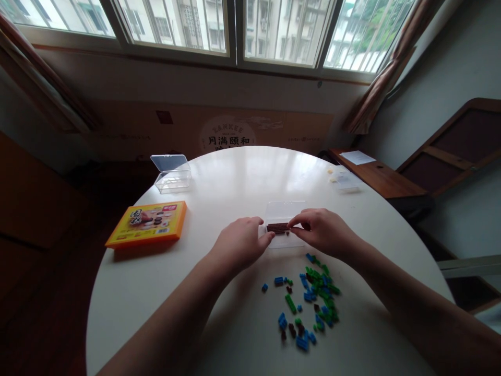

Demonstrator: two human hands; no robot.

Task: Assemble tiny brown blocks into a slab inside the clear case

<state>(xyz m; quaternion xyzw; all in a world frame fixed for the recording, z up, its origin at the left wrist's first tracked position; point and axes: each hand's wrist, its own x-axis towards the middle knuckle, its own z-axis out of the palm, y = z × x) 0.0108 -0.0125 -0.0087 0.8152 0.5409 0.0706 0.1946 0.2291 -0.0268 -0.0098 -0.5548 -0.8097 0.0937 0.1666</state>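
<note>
My left hand point(243, 239) is closed around the left side of a clear plastic box point(276, 243), its thumb over the near edge. Packed brown building bricks point(277, 228) form a neat block inside that box. From the other side my right hand point(321, 230) reaches in, thumb and forefinger pinched at the right end of the brown block; a small brown brick seems to be between the fingertips, partly hidden. Just below them lies one loose brown brick point(287, 233). The box's clear lid point(285, 209) is folded back on the far side.
Loose green, blue and brown bricks point(323, 284) are scattered on the round white table point(156, 297), nearer me. To the left lie an orange-yellow game box point(151, 223) and an open clear case point(172, 180). A clear container point(346, 181) with yellowish pieces beside it is at the far right.
</note>
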